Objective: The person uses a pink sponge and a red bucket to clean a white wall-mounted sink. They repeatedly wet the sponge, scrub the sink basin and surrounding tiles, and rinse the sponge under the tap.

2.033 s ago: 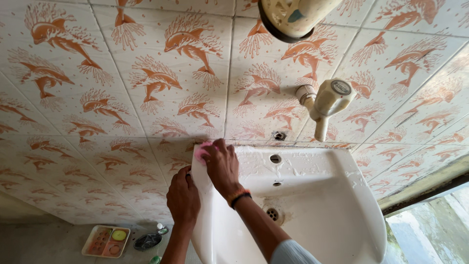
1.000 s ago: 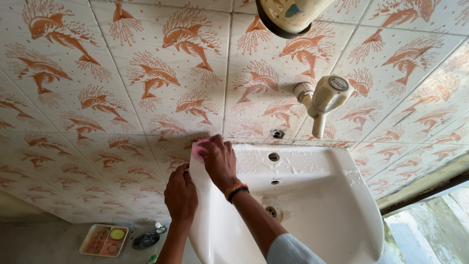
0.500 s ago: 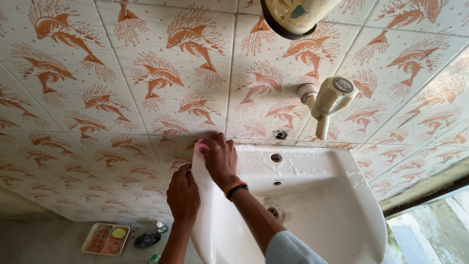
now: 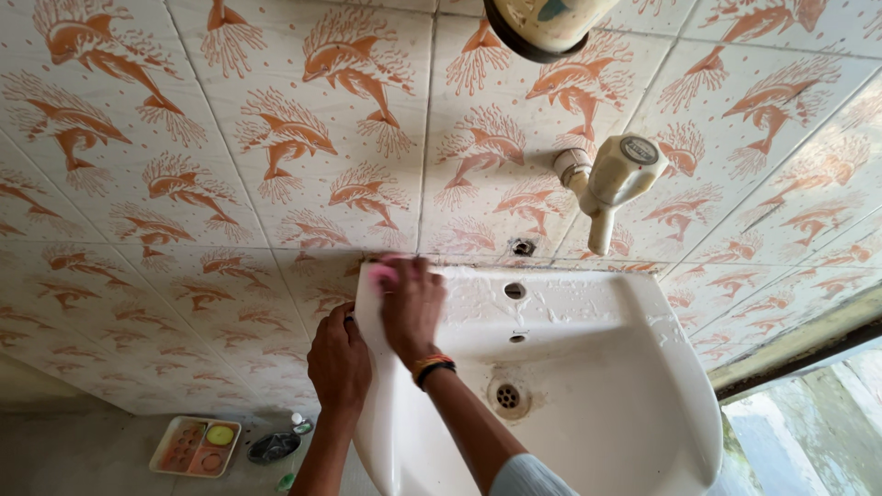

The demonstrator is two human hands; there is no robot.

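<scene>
While the right hand presses a pink sponge flat against the back left corner of the white sink, its fingers are curled over the sponge so that only a small pink edge shows. At the sink's left rim the left hand grips the edge, fingers closed around it. Above the sink a cream tap juts from the dolphin-patterned tiles, and below the sink, on the floor, lie a small tray and a dark dish.
</scene>
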